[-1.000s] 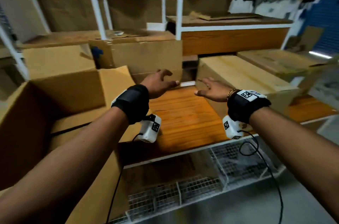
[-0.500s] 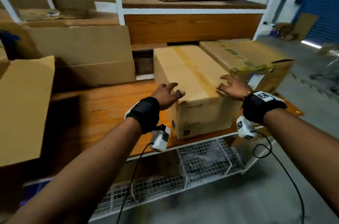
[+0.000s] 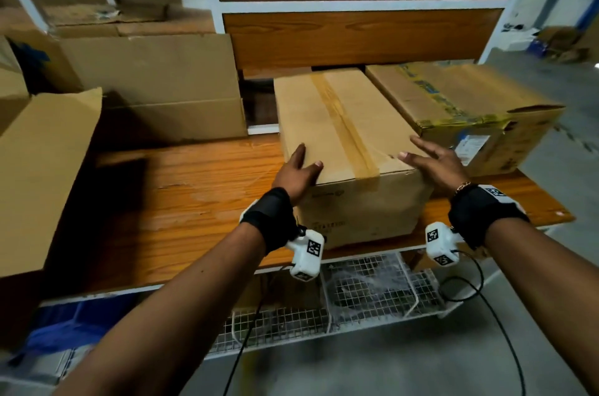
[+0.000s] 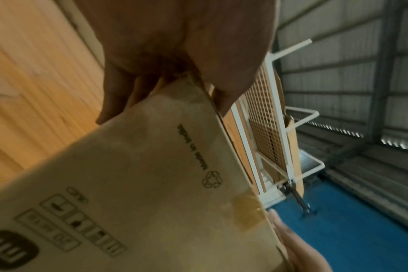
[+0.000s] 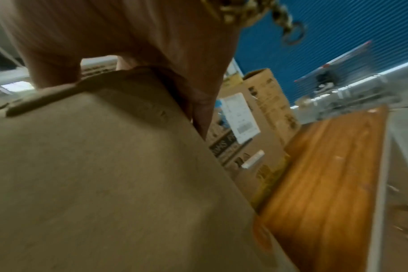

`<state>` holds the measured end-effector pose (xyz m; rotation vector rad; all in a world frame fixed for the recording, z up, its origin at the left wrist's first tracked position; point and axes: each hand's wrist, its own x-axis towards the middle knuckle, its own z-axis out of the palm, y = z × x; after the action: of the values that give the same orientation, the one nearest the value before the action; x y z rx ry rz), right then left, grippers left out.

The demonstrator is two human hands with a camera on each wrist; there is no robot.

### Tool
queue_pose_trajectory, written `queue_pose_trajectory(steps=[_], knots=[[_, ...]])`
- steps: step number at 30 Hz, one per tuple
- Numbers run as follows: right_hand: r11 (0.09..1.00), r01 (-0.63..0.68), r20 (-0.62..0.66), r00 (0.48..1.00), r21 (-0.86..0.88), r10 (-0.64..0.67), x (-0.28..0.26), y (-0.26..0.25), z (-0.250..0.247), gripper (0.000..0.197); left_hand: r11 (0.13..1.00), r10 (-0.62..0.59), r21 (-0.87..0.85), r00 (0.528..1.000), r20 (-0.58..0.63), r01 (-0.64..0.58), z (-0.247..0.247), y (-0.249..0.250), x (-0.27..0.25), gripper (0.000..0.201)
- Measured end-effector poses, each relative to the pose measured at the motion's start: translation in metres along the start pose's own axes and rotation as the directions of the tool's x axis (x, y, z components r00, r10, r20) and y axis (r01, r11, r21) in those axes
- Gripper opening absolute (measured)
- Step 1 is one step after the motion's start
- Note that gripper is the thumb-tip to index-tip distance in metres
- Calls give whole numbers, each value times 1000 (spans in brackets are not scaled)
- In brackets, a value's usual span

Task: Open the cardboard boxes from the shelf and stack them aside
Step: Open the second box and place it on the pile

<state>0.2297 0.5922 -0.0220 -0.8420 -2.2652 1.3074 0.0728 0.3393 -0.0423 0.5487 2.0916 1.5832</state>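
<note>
Your taped box (image 3: 348,143) sits on the wooden shelf (image 3: 194,194), near its front edge and right of the middle, with a strip of brown tape (image 3: 343,126) running down the centre of the lid and folding over the front face. Your left hand (image 3: 296,173) wraps the box's front left corner: the thumb lies on the lid and the fingers (image 4: 115,103) reach down the left side. That grip looks like a loose clasp on the corner rather than a firm squeeze, though the wrist view is blurred. Your right hand (image 3: 434,162) rests at the front right top edge with the fingers spread and fairly straight across the lid, the palm over the corner; this grip is flat, not pinching.

Just beside the box on the right stands 1 more closed box (image 3: 460,104) with yellow-and-blue tape and a white label on its front, at the shelf's right end. At the left end, 1 box with raised flaps (image 3: 42,175) stands open. Behind it, along the shelf's back edge, flattened cardboard (image 3: 155,84) leans upright. Below the shelf runs a white wire-mesh rack (image 3: 356,295).
</note>
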Motion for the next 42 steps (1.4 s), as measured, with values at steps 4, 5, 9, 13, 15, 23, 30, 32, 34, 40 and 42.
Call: queue_pose_trajectory(steps=[4,5,9,13,15,23,30,32,34,40,42], knots=[[982,190,-12,982,-17,-190,-12,-65,10,59,948,-77,-312,996,-47,58,-36,-12,-14,67],[971,239,1,971,-28,-239,-18,-86,18,60,942,-90,-329,995,-48,69,-48,-22,-19,63],[871,459,200,883,-177,-425,-39,-137,73,71,952,-195,-269,969,-153,149,-83,-61,-31,46],[745,581,337,808,-327,-483,-58,-147,120,89,946,-213,-284,960,-181,156,-101,-33,-60,53],[726,614,396,778,-309,-488,-64,-148,130,89,952,-166,-283,973,-162,116,-103,-13,-66,56],[693,688,448,700,-215,-556,-82,-147,139,66,990,123,89,974,-189,-107,-105,34,-66,102],[920,226,165,970,-321,-181,-73,-88,110,98,986,138,127,965,-223,-112,-121,24,-88,74],[989,147,198,971,-34,-137,-80,-79,110,100,989,144,72,962,-233,-131,-122,18,-90,78],[985,139,193,969,102,-156,-86,-82,109,99,989,148,34,957,-248,-144,-121,9,-88,74],[965,255,279,924,59,-261,-88,-131,87,90,929,-89,-369,967,-239,-6,-112,-18,-96,29],[949,301,317,895,90,-314,-93,-146,94,88,890,-145,-455,953,-267,8,-114,-29,-101,30]])
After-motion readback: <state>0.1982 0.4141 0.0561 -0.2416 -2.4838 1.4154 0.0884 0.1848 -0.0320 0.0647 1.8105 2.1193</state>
